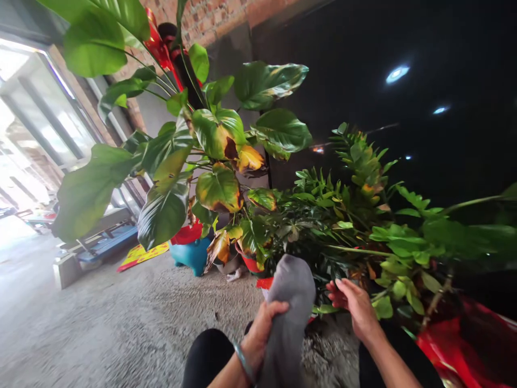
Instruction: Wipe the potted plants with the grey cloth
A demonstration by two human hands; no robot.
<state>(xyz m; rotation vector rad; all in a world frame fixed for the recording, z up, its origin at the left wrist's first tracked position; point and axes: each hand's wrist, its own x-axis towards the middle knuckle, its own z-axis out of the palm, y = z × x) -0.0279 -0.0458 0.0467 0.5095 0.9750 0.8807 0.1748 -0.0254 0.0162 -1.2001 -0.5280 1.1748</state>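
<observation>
A grey sock stands up in front of me at the lower middle, its rounded end on top. My left hand, with a bangle on the wrist, grips it from the left side, thumb across its front. Whether anything fills the sock, I cannot tell. To its right, my right hand is raised, apart from the sock, with fingers partly spread and nothing visible in them. Dark green leaves of a bushy plant are just behind that hand.
A tall broad-leaved plant with yellowed leaves rises ahead. Below it stand a blue pot and a red pot. Red plastic sheeting lies at lower right. Rough concrete floor spreads left, towards a blue platform.
</observation>
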